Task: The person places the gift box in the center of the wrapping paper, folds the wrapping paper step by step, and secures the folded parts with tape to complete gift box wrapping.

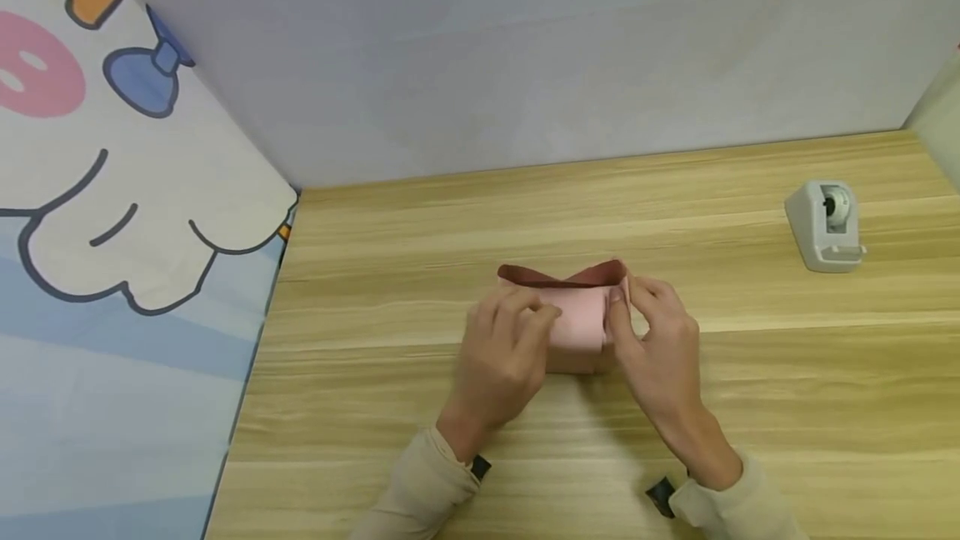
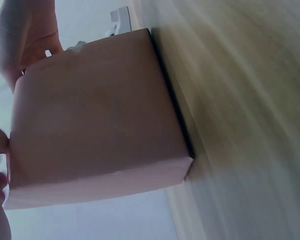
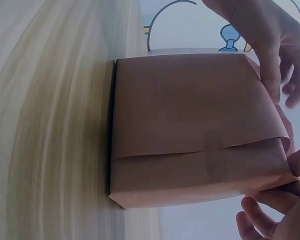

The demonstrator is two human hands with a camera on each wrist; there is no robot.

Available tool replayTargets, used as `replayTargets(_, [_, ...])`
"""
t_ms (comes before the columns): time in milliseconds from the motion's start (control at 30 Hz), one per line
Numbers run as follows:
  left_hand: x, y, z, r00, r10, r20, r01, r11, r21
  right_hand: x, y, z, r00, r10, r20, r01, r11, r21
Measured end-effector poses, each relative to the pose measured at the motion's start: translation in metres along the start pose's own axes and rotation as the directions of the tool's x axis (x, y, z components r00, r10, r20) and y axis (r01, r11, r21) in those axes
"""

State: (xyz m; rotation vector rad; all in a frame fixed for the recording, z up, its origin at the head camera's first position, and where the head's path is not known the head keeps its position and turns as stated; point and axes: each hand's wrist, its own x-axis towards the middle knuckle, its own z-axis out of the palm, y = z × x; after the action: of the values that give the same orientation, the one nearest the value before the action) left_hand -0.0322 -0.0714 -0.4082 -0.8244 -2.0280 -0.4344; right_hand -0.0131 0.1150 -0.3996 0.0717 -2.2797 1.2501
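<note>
A box-shaped packet of pink paper stands on the table, a flap folded over its top and two upright paper folds along the far edge. The left hand is over its left part, with bent fingers and a digit touching the flap. At the right end, the right hand pinches the paper's corner between thumb and fingers. In the right wrist view, an overlapping paper edge crosses the packet's side, with a strip of clear tape across it. What is inside the packet is hidden.
A white tape dispenser with a roll stands at the back right of the wood-grain table. A pale wall rises behind the table. A cartoon-printed sheet borders the left side.
</note>
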Motion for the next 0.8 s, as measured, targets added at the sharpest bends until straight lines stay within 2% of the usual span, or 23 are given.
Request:
replayTargets(67, [0.002,0.001,0.000,0.994,0.077,0.078,-0.076,0.997,-0.021,0.000,0.000,0.000,1.000,0.005,-0.007,-0.005,1.000,0.002])
replayTargets(133, [0.004,0.003,0.001,0.986,0.092,0.141,-0.086,0.995,-0.050,-0.001,0.000,0.000,1.000,0.010,-0.009,-0.010,1.000,0.005])
replayTargets(233, [0.005,0.006,0.002,0.973,0.058,0.225,-0.048,0.998,-0.051,-0.002,0.000,-0.001,1.000,0.019,-0.012,-0.018,1.000,0.010])
replayTargets(433, [0.008,0.016,0.000,0.930,0.001,0.367,-0.023,0.998,0.056,-0.002,0.000,-0.001,0.999,0.028,-0.024,-0.028,0.999,0.017])
replayTargets(567, [0.010,0.018,0.000,0.918,-0.032,0.396,-0.012,0.994,0.107,-0.003,0.000,-0.002,0.999,0.031,-0.029,-0.031,0.999,0.011])
replayTargets(667, [0.011,0.019,0.000,0.919,-0.035,0.394,-0.011,0.993,0.114,-0.004,0.001,-0.002,0.999,0.007,-0.031,-0.007,1.000,-0.014])
replayTargets(800, [0.011,0.020,0.000,0.923,-0.034,0.383,-0.005,0.995,0.100,-0.007,0.000,-0.002,0.997,-0.068,-0.033,0.065,0.995,-0.070])
